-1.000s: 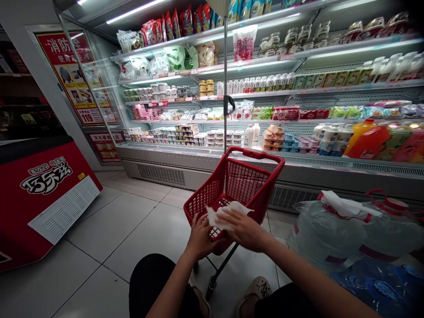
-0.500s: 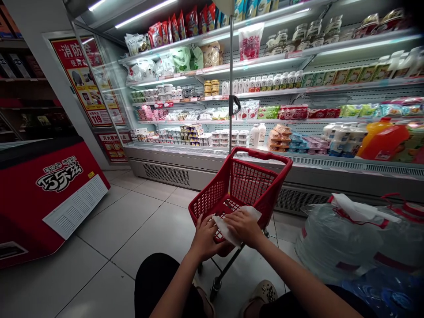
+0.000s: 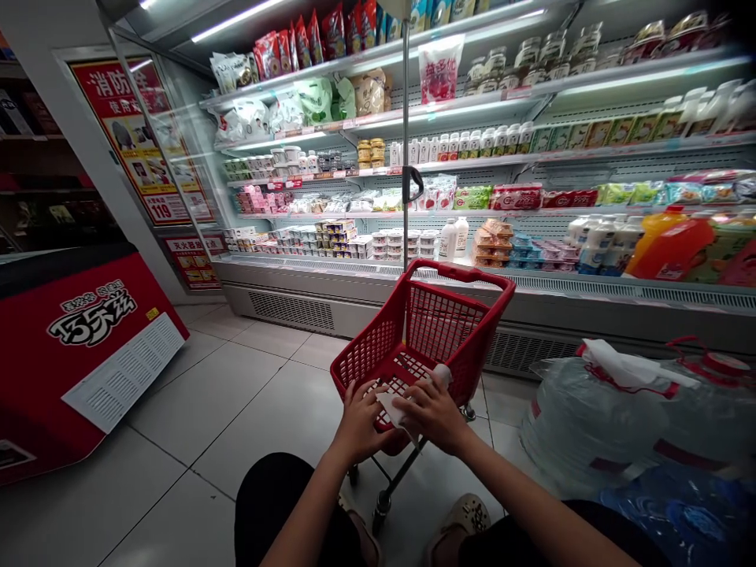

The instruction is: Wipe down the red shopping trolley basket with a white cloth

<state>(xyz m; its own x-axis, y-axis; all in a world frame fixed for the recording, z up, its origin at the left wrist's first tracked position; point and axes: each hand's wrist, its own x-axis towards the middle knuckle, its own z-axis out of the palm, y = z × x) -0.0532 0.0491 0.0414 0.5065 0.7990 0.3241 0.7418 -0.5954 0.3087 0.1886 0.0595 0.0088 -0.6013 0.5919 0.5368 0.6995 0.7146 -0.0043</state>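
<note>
A red plastic shopping cart [image 3: 367,364] stands right in front of my knees, its perforated basket facing me. My left hand [image 3: 358,424] curls over the near rim of the basket, with the thumb stretched toward the right. Close beside it, my right hand [image 3: 432,411] presses a crumpled white wipe [image 3: 394,413] against the same rim. Part of the wipe sticks out past the right fingers, and another part hangs below them. The stretch of rim under the right palm is hidden.
A lit refrigerated case [image 3: 295,311] with packed shelves runs behind the cart. Left stands a red chest freezer [image 3: 147,346]. Large bagged water jugs [image 3: 596,417] stand on the floor at right. A vertical door edge with a black handle [image 3: 413,184] rises behind the cart.
The wipe is more bunched under my right hand, whose fingers are more bent. My left hand stays on the rim. The whole scene has shifted slightly left in view.
</note>
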